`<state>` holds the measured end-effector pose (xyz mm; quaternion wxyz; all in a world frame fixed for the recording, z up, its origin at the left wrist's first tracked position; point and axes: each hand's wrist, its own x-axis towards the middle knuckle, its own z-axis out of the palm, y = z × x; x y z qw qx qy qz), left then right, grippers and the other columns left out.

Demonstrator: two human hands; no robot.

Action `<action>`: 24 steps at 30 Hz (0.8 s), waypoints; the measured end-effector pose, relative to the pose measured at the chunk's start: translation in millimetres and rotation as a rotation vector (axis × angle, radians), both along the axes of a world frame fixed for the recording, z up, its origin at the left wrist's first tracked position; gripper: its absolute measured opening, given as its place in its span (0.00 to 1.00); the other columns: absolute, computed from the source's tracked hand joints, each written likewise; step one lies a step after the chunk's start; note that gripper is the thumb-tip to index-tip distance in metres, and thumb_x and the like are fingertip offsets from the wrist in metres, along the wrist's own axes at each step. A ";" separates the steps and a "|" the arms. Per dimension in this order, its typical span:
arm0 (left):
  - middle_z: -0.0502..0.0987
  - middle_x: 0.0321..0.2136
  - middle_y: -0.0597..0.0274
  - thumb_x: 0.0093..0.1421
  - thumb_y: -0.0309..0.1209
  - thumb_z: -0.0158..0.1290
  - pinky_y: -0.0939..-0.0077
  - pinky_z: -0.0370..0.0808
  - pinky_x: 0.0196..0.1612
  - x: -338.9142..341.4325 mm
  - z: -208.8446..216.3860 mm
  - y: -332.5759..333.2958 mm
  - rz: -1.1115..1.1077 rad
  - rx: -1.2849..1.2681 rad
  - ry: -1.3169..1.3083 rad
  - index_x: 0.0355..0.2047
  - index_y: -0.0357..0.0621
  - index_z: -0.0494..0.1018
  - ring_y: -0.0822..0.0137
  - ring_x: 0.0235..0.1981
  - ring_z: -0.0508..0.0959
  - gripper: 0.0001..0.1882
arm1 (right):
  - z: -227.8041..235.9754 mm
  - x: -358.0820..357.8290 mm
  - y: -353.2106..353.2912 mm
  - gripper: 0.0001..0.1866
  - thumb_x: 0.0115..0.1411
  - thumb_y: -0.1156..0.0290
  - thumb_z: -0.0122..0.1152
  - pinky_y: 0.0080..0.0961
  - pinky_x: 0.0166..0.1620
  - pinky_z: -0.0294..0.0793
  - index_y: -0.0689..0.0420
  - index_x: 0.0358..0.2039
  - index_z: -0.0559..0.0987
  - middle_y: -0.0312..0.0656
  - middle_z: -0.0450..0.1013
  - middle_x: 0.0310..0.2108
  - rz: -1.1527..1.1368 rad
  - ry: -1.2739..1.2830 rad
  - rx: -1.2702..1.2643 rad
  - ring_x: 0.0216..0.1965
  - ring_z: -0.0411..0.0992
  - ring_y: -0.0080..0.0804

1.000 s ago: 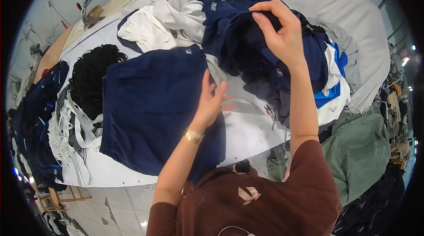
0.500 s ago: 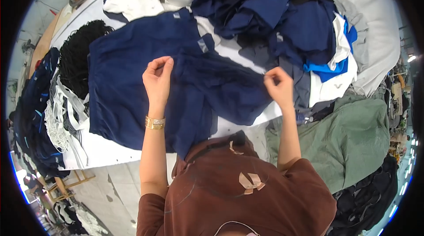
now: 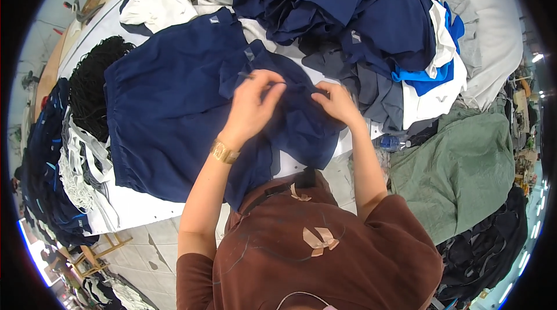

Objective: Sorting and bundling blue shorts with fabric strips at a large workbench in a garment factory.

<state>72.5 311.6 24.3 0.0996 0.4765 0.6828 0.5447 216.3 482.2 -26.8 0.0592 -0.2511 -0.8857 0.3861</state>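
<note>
A pair of navy shorts (image 3: 307,127) lies crumpled in front of me, overlapping a larger spread navy garment (image 3: 168,107) with an elastic-looking waistband at its left. Over the shorts, my left hand (image 3: 253,104) is closed, fingers curled toward the thumb. A small dark slim thing shows by its knuckles; I cannot make out what it is. My right hand (image 3: 339,103) is at the right part of the shorts, with thumb and forefinger apart and the other fingers partly hidden. Whether it touches the cloth is unclear.
Navy garments (image 3: 325,8) pile up at the back, with white cloth (image 3: 156,5) left of them. Black cords (image 3: 96,84) and white straps (image 3: 87,165) lie at the left. To the right are a plastic bottle (image 3: 393,143) and a green cloth (image 3: 458,176).
My left hand has moved right, toward the middle of the shorts. The right hand has come left and its pinch has loosened. The shorts have sunk onto the table and bunched up.
</note>
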 end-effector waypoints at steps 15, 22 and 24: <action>0.75 0.41 0.54 0.60 0.56 0.32 0.67 0.69 0.45 -32.7 -41.2 30.6 -0.318 -1.441 0.488 0.38 0.42 0.76 0.58 0.44 0.75 0.33 | 70.3 46.6 4.6 0.12 0.48 0.82 0.53 0.31 0.37 0.68 0.59 0.35 0.68 0.48 0.70 0.33 -0.234 0.150 0.282 0.33 0.71 0.47; 0.72 0.44 0.46 0.63 0.49 0.34 0.71 0.67 0.49 -66.1 21.1 3.2 -0.686 -1.194 0.151 0.46 0.33 0.67 0.52 0.46 0.71 0.29 | 60.2 47.6 0.0 0.07 0.49 0.81 0.49 0.32 0.36 0.68 0.59 0.22 0.76 0.47 0.66 0.42 0.131 0.084 0.108 0.30 0.70 0.45; 0.72 0.44 0.47 0.62 0.48 0.36 0.68 0.70 0.45 -80.3 42.8 2.9 -0.594 -1.196 -0.074 0.48 0.33 0.66 0.54 0.47 0.71 0.28 | 82.9 44.3 0.5 0.06 0.48 0.79 0.51 0.30 0.37 0.68 0.58 0.23 0.77 0.47 0.66 0.42 0.181 0.016 0.006 0.33 0.70 0.45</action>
